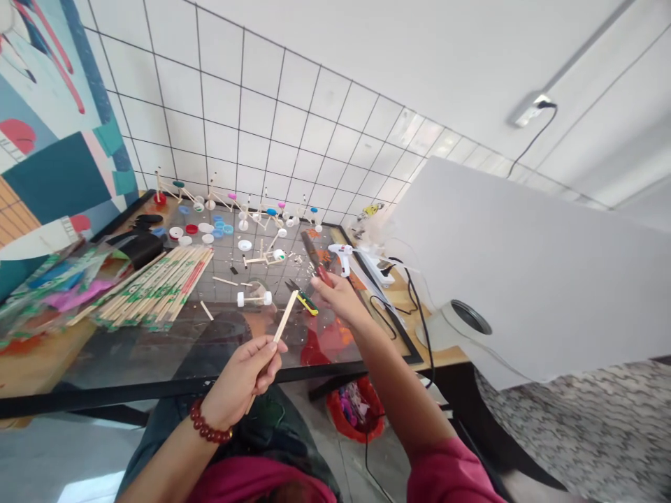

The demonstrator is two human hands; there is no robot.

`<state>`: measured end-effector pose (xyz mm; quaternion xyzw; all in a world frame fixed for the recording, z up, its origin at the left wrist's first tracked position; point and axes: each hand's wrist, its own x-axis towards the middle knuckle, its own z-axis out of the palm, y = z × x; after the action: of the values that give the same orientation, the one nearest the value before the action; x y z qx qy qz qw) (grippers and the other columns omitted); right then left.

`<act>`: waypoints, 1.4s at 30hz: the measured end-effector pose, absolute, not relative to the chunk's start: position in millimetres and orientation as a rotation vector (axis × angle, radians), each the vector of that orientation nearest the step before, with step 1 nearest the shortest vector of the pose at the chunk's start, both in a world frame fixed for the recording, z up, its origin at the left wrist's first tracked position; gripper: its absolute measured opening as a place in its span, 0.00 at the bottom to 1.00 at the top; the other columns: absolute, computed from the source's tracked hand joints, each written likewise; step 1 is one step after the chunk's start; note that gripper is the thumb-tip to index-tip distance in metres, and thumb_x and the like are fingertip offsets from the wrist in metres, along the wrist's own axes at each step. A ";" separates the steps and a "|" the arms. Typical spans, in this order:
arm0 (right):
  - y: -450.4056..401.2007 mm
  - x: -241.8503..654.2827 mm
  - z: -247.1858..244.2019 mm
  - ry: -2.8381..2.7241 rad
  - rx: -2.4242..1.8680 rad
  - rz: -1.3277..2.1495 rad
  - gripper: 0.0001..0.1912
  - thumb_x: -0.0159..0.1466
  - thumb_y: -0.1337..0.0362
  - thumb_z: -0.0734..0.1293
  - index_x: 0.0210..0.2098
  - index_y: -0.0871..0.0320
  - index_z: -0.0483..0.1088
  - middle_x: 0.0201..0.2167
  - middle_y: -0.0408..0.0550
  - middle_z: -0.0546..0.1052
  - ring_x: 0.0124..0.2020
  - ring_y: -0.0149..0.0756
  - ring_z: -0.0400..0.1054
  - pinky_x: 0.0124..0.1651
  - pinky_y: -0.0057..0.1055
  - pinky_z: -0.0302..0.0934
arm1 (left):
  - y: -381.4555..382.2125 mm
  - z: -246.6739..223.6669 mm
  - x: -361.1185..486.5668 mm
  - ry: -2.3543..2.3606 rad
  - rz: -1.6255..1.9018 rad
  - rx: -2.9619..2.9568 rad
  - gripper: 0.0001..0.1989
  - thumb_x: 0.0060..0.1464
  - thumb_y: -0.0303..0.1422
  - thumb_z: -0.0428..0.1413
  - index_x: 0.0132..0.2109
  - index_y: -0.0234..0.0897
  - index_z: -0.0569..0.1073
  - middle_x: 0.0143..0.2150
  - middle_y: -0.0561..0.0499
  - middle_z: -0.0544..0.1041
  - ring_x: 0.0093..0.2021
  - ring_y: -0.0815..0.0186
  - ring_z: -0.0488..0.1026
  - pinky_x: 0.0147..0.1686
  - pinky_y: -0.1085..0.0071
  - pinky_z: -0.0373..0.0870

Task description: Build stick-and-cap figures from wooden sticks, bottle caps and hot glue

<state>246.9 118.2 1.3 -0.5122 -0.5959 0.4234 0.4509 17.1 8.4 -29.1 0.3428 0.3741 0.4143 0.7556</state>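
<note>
My left hand (256, 367) is closed around a pair of wooden chopsticks (286, 318), which tilt up and to the right above the table's front edge. Over the right part of the table, my right hand (338, 300) grips the red handle of a knife (310, 246) whose dark blade points away from me. Just below the chopstick tips lie cutters with green and yellow handles (307, 302). A small stick axle with white bottle-cap wheels (254, 299) rests to their left. Beyond it lies a stick frame with caps (270, 257).
A white glue gun (342, 258) stands right of the knife, near a power strip (380, 269) and cables. Packed chopsticks (157, 290) lie left. Loose caps (207, 229) and several stick models line the back. A red-lined bin (356, 409) sits below the table.
</note>
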 end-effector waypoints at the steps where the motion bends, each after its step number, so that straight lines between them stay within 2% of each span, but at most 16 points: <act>1: 114.6 239.1 4.4 -1.507 -1.264 1.074 0.33 0.54 0.31 0.76 0.25 0.52 0.64 0.19 0.32 0.56 0.22 0.28 0.49 0.27 0.28 0.46 | 7.6 -28.3 18.6 0.813 0.895 0.748 0.29 0.45 0.56 0.72 0.38 0.34 0.76 0.21 0.60 0.65 0.17 0.78 0.52 0.20 0.76 0.40; 7: 98.4 213.9 14.1 -1.559 -1.220 1.253 0.35 0.53 0.30 0.76 0.24 0.53 0.61 0.20 0.33 0.55 0.23 0.26 0.46 0.27 0.29 0.43 | 0.3 -27.6 18.5 0.828 0.865 0.715 0.30 0.43 0.55 0.73 0.38 0.34 0.76 0.21 0.59 0.66 0.18 0.78 0.51 0.20 0.76 0.37; 13: 92.3 214.2 14.6 -1.473 -1.283 1.369 0.35 0.48 0.31 0.79 0.27 0.55 0.68 0.22 0.35 0.63 0.23 0.26 0.49 0.26 0.28 0.42 | -3.8 -28.2 17.7 0.834 0.849 0.698 0.29 0.42 0.54 0.73 0.38 0.34 0.77 0.21 0.59 0.67 0.18 0.78 0.52 0.20 0.76 0.36; 18: 88.1 218.3 13.8 -1.483 -1.275 1.391 0.35 0.49 0.31 0.79 0.27 0.55 0.67 0.20 0.33 0.57 0.23 0.25 0.48 0.26 0.28 0.40 | -6.2 -29.2 20.2 0.833 0.847 0.700 0.30 0.42 0.54 0.73 0.38 0.33 0.77 0.21 0.58 0.68 0.17 0.78 0.53 0.19 0.76 0.37; 23: 87.9 222.2 10.2 -1.505 -1.276 1.360 0.35 0.50 0.30 0.78 0.27 0.54 0.65 0.20 0.33 0.57 0.23 0.26 0.49 0.27 0.29 0.41 | -8.2 -32.5 22.5 0.825 0.865 0.690 0.29 0.43 0.53 0.73 0.38 0.32 0.78 0.20 0.58 0.68 0.17 0.78 0.52 0.19 0.76 0.36; 26: 85.9 225.7 10.0 -1.517 -1.245 1.267 0.33 0.53 0.31 0.77 0.26 0.55 0.70 0.21 0.36 0.63 0.25 0.29 0.53 0.30 0.30 0.47 | 0.5 -31.2 19.9 0.835 0.927 0.675 0.27 0.43 0.51 0.73 0.38 0.32 0.78 0.20 0.58 0.67 0.16 0.79 0.52 0.20 0.76 0.37; 29: 77.3 232.9 12.3 -1.541 -1.221 1.253 0.29 0.54 0.35 0.78 0.27 0.56 0.76 0.29 0.44 0.75 0.30 0.32 0.61 0.34 0.31 0.54 | 16.7 -26.7 13.2 0.849 1.011 0.674 0.26 0.42 0.48 0.74 0.38 0.32 0.78 0.20 0.58 0.67 0.17 0.79 0.52 0.20 0.77 0.38; 32: 63.1 241.0 12.8 -1.532 -1.214 1.437 0.27 0.52 0.37 0.81 0.29 0.57 0.82 0.41 0.49 0.81 0.33 0.34 0.66 0.36 0.32 0.57 | 30.8 -22.2 6.0 0.861 1.077 0.681 0.26 0.41 0.47 0.75 0.38 0.32 0.79 0.20 0.58 0.67 0.17 0.79 0.52 0.19 0.77 0.38; 34: 55.1 243.1 11.1 -1.463 -1.203 1.590 0.29 0.50 0.37 0.82 0.32 0.57 0.85 0.43 0.51 0.82 0.33 0.34 0.67 0.36 0.32 0.58 | 34.8 -20.7 3.0 0.867 1.093 0.685 0.26 0.39 0.48 0.75 0.38 0.32 0.79 0.20 0.58 0.67 0.17 0.78 0.52 0.19 0.77 0.38; 36: 51.9 240.4 8.9 -1.381 -1.201 1.612 0.29 0.51 0.37 0.82 0.34 0.57 0.85 0.40 0.50 0.82 0.31 0.32 0.66 0.34 0.31 0.57 | 33.9 -20.4 2.1 0.866 1.077 0.705 0.27 0.39 0.49 0.75 0.37 0.32 0.79 0.20 0.58 0.68 0.17 0.78 0.53 0.19 0.77 0.38; 39: 58.5 228.9 8.8 -1.300 -1.198 1.401 0.27 0.51 0.39 0.82 0.32 0.57 0.84 0.33 0.46 0.80 0.28 0.30 0.61 0.33 0.31 0.55 | 26.4 -20.8 4.1 0.845 1.004 0.751 0.27 0.41 0.51 0.75 0.36 0.32 0.78 0.20 0.57 0.69 0.17 0.78 0.53 0.19 0.77 0.38; 42: 69.8 216.1 13.3 -1.172 -1.147 1.301 0.26 0.46 0.43 0.85 0.31 0.57 0.83 0.29 0.43 0.77 0.28 0.30 0.61 0.31 0.31 0.54 | 17.5 -20.6 7.9 0.831 0.922 0.767 0.28 0.42 0.52 0.74 0.37 0.33 0.78 0.20 0.57 0.69 0.17 0.78 0.54 0.19 0.76 0.39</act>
<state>216.1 69.8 13.3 -0.4744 -0.4846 0.5381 0.5005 7.9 17.5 -20.6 0.3506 0.3794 0.4211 0.7455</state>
